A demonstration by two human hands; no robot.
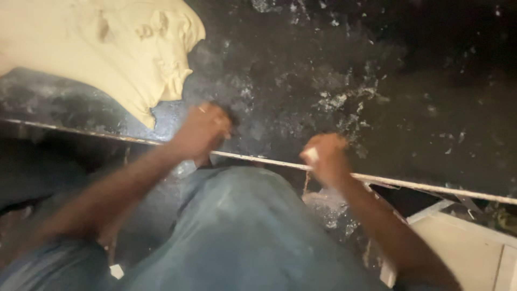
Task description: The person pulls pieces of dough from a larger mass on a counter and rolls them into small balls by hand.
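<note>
- Leaning over the counter (409,108), the person had both hands at its near edge (431,189); view was motion-blurred.
- Left hand (202,132) was curled into a loose fist on the floury dark surface; whether it pinched anything I could not tell.
- Right hand (326,159) was clenched at the edge, a small pale bit (312,155) showing between the fingers, likely dough, too blurred to confirm.
- Dough (107,48), a big pale mass, lay at the far left of the counter, well apart from the right hand and near but not touching the left.
- Risk: the mass's ragged lower lobe hung close to the edge; a nudge from the left forearm could have dragged it off.
- Risk: flour (344,102) and wet smears made the surface patchy, so scraps might have stuck or the hands slipped.
- Risk: the small bit sat right over the edge and could have dropped onto the trousers (242,237) or floor.
- Risk: dim light hid the edge's metal strip; knuckles might have scraped it.
</note>
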